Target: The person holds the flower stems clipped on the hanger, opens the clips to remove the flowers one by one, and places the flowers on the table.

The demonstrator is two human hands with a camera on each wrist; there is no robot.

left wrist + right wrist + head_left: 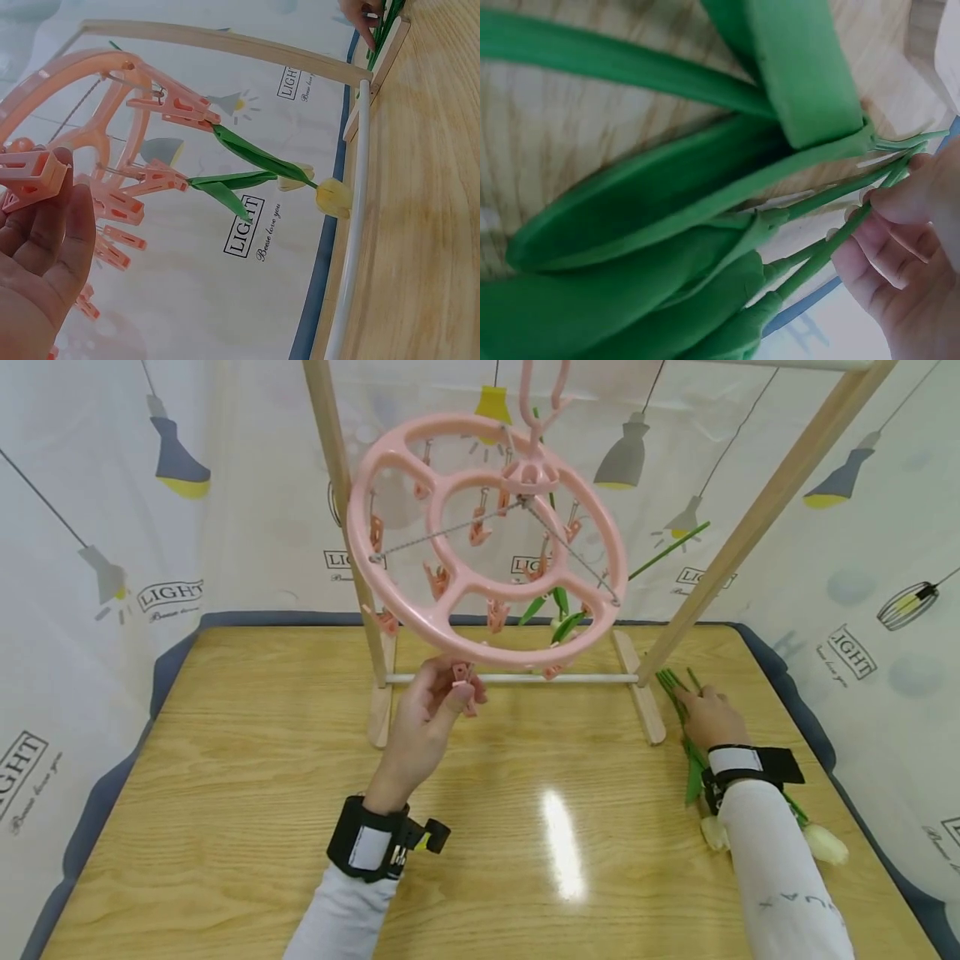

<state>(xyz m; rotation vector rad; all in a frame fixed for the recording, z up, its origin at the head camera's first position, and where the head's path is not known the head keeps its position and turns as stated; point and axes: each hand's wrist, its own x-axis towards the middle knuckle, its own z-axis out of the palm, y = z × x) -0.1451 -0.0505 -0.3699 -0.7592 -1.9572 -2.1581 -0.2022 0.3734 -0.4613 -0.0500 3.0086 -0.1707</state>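
A round pink clip hanger [480,647] hangs above the table, with several pink clothespins dangling from it. My left hand [420,727] pinches one pink clothespin [463,687] at the hanger's near rim, thumb in front. Over at the right, artificial white tulips lie on the table, one flower head [825,845] partly behind my sleeve. My right hand [716,717] holds a green tulip stem [840,238] between thumb and fingers, beside other stems. Broad green leaves [667,187] fill much of the right wrist view. In the left wrist view, two clothespins grip tulips, whose pale yellow heads [334,197] hang down.
A wooden stand frames the hanger, with a right post [750,543], a left post [337,460] and a white lower bar [562,678]. Its right foot [640,693] stands near my right hand. Printed cloth [255,527] backs the wooden table [247,777].
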